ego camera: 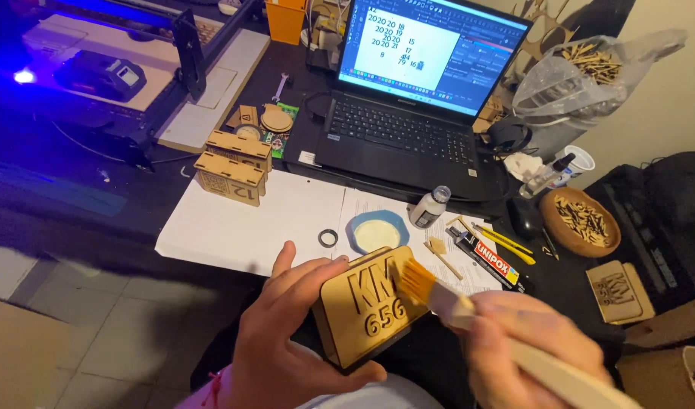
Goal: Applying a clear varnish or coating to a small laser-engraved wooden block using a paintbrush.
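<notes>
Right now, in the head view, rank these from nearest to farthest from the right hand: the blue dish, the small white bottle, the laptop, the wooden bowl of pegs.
From the right hand, which holds the brush:
1. Blue dish, just above and left of it.
2. Small white bottle, right of the dish, a little farther back.
3. Wooden bowl of pegs, off to the right; too close to the bottle to rank firmly.
4. Laptop, at the back.

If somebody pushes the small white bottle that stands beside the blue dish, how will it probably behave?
The small white bottle looks tall and narrow and stands upright on paper, so a push near its cap would probably tip it. Its body seems round, so once down it may roll toward the blue dish or the laptop. It looks like plastic, likely light and not fragile.
</notes>
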